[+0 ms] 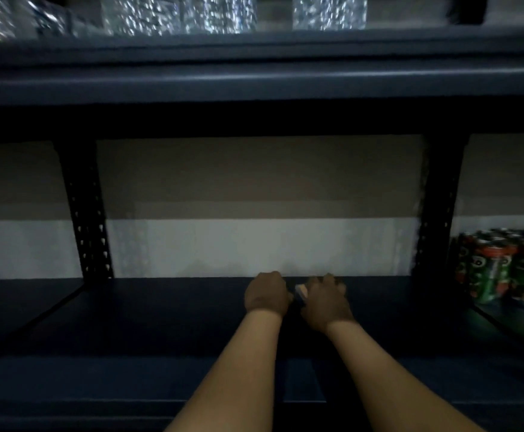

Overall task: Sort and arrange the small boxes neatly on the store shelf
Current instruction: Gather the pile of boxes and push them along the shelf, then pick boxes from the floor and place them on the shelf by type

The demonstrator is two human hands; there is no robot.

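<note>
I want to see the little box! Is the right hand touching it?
Touching. In the head view the right hand has its fingers curled over the small box, whose pale corner peeks out beside the left hand.

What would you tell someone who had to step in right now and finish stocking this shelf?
Left hand: at the back of the dark shelf, fingers curled; whether it holds anything cannot be told.
Right hand: gripping a small box, only a pale corner of which shows between the hands.
Both hands are close together near the back wall.
Done: no arranged boxes are visible on this shelf.
Left: set this box down squarely, then bring and line up the others; none are in view.
Nearby: cans in the bay to the right, shiny packs on the shelf above.
</note>
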